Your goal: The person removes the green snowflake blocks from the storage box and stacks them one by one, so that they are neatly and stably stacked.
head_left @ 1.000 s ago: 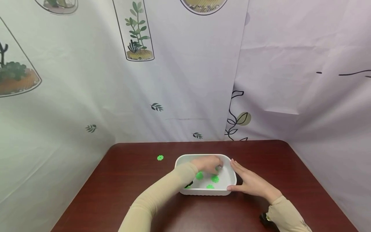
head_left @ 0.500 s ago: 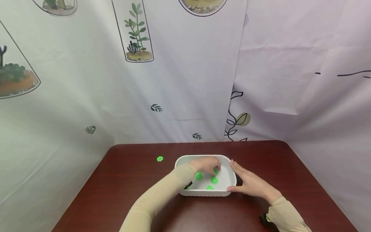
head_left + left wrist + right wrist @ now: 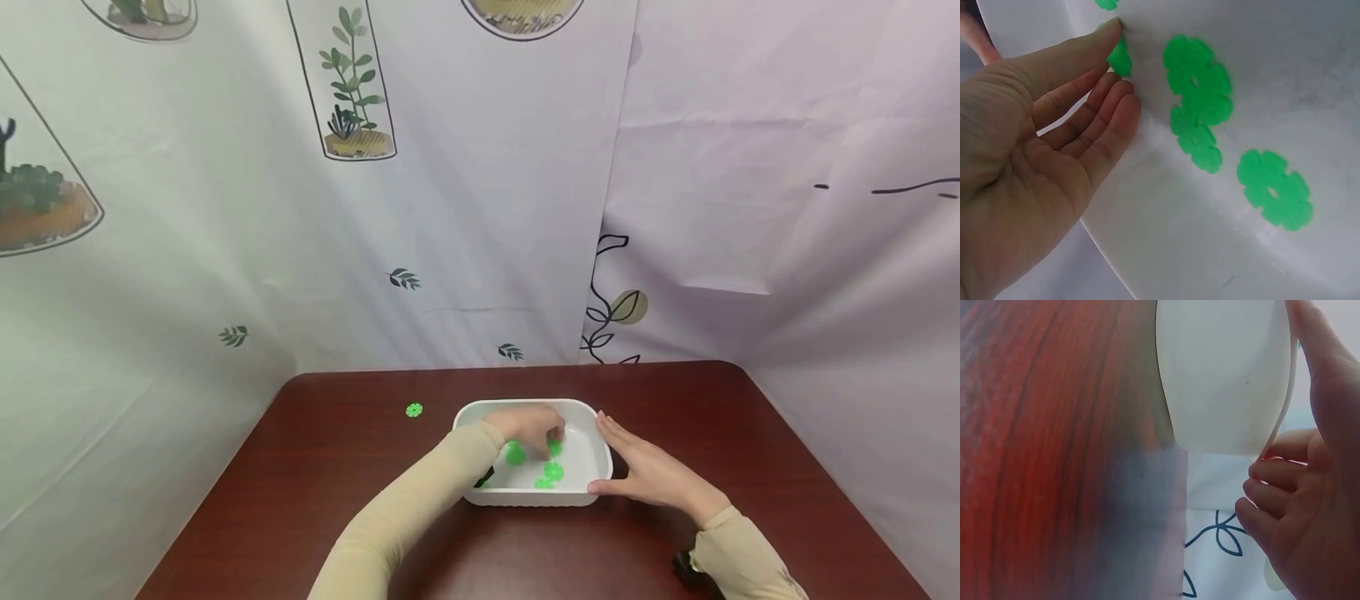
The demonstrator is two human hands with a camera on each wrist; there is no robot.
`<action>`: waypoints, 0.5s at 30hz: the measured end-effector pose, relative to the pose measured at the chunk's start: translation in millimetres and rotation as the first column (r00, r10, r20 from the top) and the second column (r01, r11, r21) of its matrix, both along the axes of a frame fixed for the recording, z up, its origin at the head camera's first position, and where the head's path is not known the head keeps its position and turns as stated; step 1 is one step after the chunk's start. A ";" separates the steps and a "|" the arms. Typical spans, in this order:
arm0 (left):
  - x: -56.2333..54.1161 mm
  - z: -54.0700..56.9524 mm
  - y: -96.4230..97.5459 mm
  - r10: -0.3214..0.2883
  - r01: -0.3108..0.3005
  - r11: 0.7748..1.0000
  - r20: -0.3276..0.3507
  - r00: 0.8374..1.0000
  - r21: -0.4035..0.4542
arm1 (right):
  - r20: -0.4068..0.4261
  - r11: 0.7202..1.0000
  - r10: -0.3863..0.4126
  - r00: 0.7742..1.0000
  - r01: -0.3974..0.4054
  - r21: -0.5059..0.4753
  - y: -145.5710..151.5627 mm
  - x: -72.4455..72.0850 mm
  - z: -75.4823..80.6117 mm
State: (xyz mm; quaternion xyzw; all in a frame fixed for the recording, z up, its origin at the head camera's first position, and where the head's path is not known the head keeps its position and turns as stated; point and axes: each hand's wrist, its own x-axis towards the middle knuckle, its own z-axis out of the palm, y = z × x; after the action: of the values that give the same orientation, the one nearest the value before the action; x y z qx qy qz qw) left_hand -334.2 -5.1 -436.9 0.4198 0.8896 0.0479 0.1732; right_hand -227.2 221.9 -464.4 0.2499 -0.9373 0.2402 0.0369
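Note:
My left hand (image 3: 531, 425) reaches into a white tray (image 3: 534, 498). In the left wrist view its thumb and bent fingers stand apart, right at a green flower-shaped plastic disc (image 3: 1121, 57) that they partly cover. Further discs lie on the tray floor: two overlapping, a larger-looking disc (image 3: 1197, 80) and a smaller-looking disc (image 3: 1195, 140), with a separate disc (image 3: 1274, 190) nearby. My right hand (image 3: 660, 473) rests against the tray's right end, thumb at the near corner and fingers along the far side. The right wrist view shows its fingertips at the tray's outer wall (image 3: 1225, 375).
Another green disc (image 3: 414, 410) lies on the dark red wooden table (image 3: 352, 450), left of the tray and toward the back edge. A printed white cloth (image 3: 480, 208) hangs behind the table. A small black object (image 3: 684, 568) shows beside the right sleeve (image 3: 742, 554).
My left hand has slid a little left and nearer inside the tray. The discs by its fingers have shifted slightly toward the near side. The right hand and tray stay put.

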 end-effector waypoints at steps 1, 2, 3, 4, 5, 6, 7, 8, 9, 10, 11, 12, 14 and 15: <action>-0.2 -0.5 0.0 0.005 -0.005 1.000 0.007 1.000 0.003 | 0.001 1.000 -0.001 1.000 0.001 -0.002 0.4 0.0 -0.2; -0.6 -0.7 0.0 0.008 -0.008 1.000 0.011 1.000 0.006 | 0.002 1.000 -0.003 1.000 0.003 -0.001 0.9 0.0 -0.3; -1.2 -0.7 -0.1 0.009 -0.009 1.000 0.019 1.000 0.012 | 0.004 1.000 -0.003 1.000 0.003 -0.001 1.4 -0.4 -0.4; -1.9 -1.0 -0.2 0.008 -0.008 1.000 0.020 1.000 0.016 | 0.005 1.000 -0.003 1.000 0.003 -0.001 1.8 -0.9 -0.5; -2.6 -1.5 -0.4 0.006 -0.007 1.000 0.021 1.000 0.018 | 0.007 1.000 -0.004 1.000 0.004 0.000 2.1 -1.3 -0.7; -2.9 -1.6 -0.6 0.008 -0.008 1.000 0.022 1.000 0.019 | 0.009 1.000 -0.004 1.000 0.004 -0.003 2.3 -1.7 -0.7; -3.1 -1.9 -0.9 0.008 -0.008 1.000 0.021 1.000 0.017 | 0.013 1.000 -0.004 1.000 0.004 -0.005 2.4 -1.7 -0.6; -3.1 -2.2 -1.3 0.010 -0.011 1.000 0.025 1.000 0.017 | 0.017 1.000 -0.006 1.000 0.006 -0.004 2.4 -1.5 -0.8; -2.8 -3.0 -1.5 0.011 -0.012 1.000 0.027 1.000 0.016 | 0.022 1.000 -0.006 1.000 0.006 -0.006 2.2 -1.1 -0.9; -2.6 -3.4 -2.2 0.014 -0.014 1.000 0.025 1.000 0.014 | 0.024 1.000 -0.007 1.000 0.007 -0.006 1.7 -0.9 -0.6; -2.3 -3.6 -2.5 0.016 -0.016 1.000 0.022 1.000 0.010 | 0.026 1.000 -0.008 1.000 0.008 -0.007 1.2 -0.4 -0.1; -1.7 -3.6 -2.7 0.016 -0.016 1.000 0.018 1.000 0.008 | 0.028 1.000 -0.006 1.000 0.006 -0.013 0.8 0.0 0.4; -0.7 -3.4 -3.1 0.013 -0.013 1.000 0.006 1.000 0.009 | 0.024 1.000 -0.006 1.000 0.006 -0.011 0.3 0.2 0.8; -0.4 -3.2 -3.1 0.007 -0.007 1.000 -0.005 1.000 0.009 | 0.019 1.000 -0.005 1.000 0.005 -0.011 0.1 0.1 1.0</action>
State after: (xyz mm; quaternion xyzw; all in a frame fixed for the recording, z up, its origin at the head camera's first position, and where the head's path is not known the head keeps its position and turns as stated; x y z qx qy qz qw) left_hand -334.5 -8.2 -440.1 0.4177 0.8913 0.0515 0.1689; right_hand -227.1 222.0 -463.4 0.2452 -0.9369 0.2475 0.0299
